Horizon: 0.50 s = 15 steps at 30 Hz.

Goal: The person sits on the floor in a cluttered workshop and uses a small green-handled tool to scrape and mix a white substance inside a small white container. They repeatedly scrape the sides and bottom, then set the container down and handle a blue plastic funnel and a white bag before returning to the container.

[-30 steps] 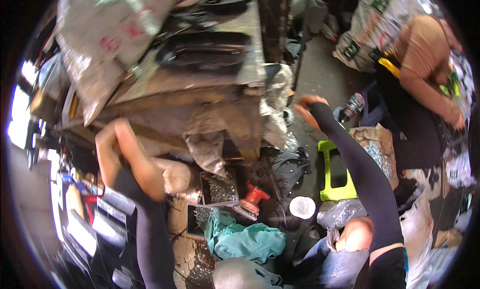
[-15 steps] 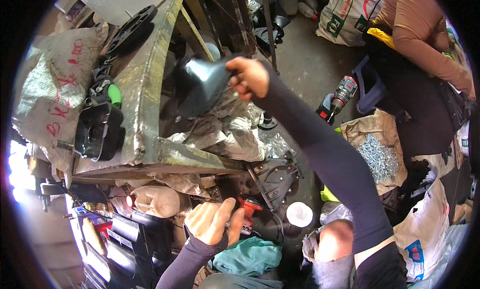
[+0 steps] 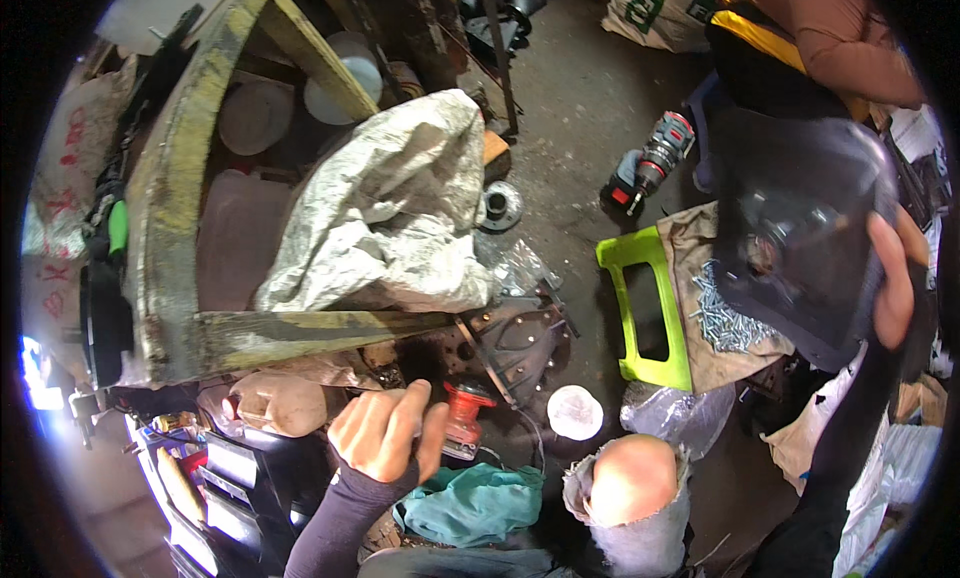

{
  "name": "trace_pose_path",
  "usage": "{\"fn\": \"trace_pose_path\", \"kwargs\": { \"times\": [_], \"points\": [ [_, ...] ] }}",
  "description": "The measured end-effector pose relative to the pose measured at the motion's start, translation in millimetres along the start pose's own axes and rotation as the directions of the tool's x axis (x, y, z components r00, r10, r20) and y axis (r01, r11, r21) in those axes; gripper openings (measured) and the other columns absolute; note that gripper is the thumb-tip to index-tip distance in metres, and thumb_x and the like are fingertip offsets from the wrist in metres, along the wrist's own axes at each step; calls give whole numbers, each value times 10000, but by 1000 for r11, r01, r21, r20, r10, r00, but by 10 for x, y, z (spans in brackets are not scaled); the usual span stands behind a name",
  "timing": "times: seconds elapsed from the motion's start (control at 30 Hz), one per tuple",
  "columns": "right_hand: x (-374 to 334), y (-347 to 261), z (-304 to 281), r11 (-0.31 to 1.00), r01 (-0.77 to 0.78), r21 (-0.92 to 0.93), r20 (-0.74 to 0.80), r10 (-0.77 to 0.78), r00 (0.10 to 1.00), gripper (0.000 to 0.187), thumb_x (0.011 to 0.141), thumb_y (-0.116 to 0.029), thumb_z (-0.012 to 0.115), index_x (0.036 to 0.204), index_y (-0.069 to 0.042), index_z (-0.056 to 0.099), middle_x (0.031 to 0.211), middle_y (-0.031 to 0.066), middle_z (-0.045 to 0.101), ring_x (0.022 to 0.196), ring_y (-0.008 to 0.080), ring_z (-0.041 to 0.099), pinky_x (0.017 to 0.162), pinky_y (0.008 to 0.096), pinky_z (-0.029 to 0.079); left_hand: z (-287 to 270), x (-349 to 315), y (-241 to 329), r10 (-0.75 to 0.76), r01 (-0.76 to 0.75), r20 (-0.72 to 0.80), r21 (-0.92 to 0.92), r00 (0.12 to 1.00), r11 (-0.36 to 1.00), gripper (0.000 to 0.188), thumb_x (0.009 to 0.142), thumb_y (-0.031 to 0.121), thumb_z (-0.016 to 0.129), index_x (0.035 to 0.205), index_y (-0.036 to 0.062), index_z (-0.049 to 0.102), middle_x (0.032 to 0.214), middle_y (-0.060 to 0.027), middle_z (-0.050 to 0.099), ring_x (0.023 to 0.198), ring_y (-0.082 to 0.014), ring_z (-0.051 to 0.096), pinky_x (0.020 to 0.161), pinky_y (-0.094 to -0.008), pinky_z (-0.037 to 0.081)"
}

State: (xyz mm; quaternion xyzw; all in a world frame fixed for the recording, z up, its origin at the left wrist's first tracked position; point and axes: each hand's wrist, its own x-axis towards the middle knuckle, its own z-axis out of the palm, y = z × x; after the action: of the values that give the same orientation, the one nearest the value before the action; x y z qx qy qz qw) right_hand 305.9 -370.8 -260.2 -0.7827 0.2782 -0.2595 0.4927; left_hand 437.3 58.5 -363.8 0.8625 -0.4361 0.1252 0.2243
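Note:
At the right, my right hand (image 3: 890, 288) is closed on the edge of a glossy black plastic panel (image 3: 815, 198) with a raised rim. Its lower edge overlaps a heap of silver screws (image 3: 720, 313) on a brown cloth (image 3: 770, 356). Low and left of centre is my left hand (image 3: 385, 433), its fingers bent downward and whatever lies under them hidden. Just right of its thumb stands a red-and-black power tool (image 3: 463, 423); I cannot tell whether they touch. A teal cloth (image 3: 470, 503) lies below the tool.
A cordless drill (image 3: 655, 158) lies near a lime-green plastic frame (image 3: 675, 313). A wooden frame (image 3: 170, 208) with a white woven sack (image 3: 400, 208) occupies the left. Black panels (image 3: 250, 478) stand lower left. Another person's sleeve (image 3: 850, 38) shows upper right.
My right hand has swung the black panel from above the wooden frame across to the right, over the screws. My left hand stays beside the red tool. The view has shifted rightward.

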Motion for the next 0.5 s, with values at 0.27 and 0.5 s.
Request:
{"fn": "trace_pose_path", "kwargs": {
  "times": [0.27, 0.5],
  "points": [
    [-351, -78, -478, 176, 548, -818, 454, -388, 802, 70, 712, 2, 680, 743, -11, 619, 683, 67, 615, 590, 234, 571, 604, 306, 452, 133, 86, 107, -1, 0, 20, 42, 1000, 999, 303, 692, 56, 730, 975, -12, 647, 743, -105, 609, 586, -251, 586, 551, -333, 484],
    [-347, 110, 580, 174, 895, -410, 138, -958, 249, 91, 702, -51, 683, 685, -58, 594, 618, 41, 572, 548, 198, 560, 527, 367, 434, 367, 303, 166, -29, 11, 94, 196, 995, 981, 400, 716, 75, 699, 1105, 31, 619, 1161, -168, 571, 786, -273, 627, 674, -359, 528]
  ]
}}
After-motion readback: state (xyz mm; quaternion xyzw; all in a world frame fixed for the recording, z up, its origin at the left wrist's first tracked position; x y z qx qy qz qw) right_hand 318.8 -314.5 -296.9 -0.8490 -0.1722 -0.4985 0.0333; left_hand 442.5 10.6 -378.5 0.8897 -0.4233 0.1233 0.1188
